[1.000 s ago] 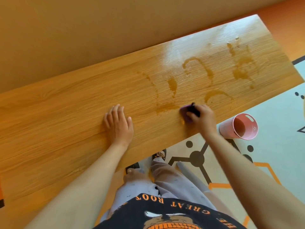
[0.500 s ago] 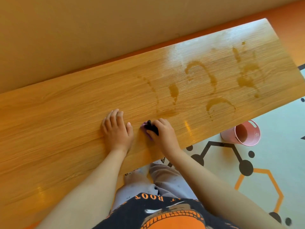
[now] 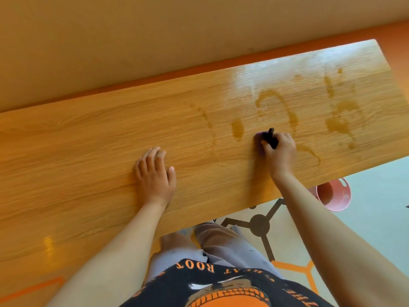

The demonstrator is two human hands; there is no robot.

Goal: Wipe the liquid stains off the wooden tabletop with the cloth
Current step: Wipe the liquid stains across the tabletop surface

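On the tabletop point(image 3: 88, 151), our right hand point(image 3: 280, 151) clenches the cloth point(image 3: 260, 140) among brown stains point(image 3: 340, 122); our left hand point(image 3: 155, 173) lies flat and open, holding nothing. We risk smearing liquid wider, or pushing it over the near edge toward the pink bucket point(image 3: 334, 196). Open room lies left.

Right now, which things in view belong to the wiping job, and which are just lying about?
In the job:
- cloth, purple, gripped in the right hand
- stains, brown, on the right half of the tabletop
- left hand, flat on the wood

Lying about:
- pink bucket, on the floor past the near edge
- patterned floor mat
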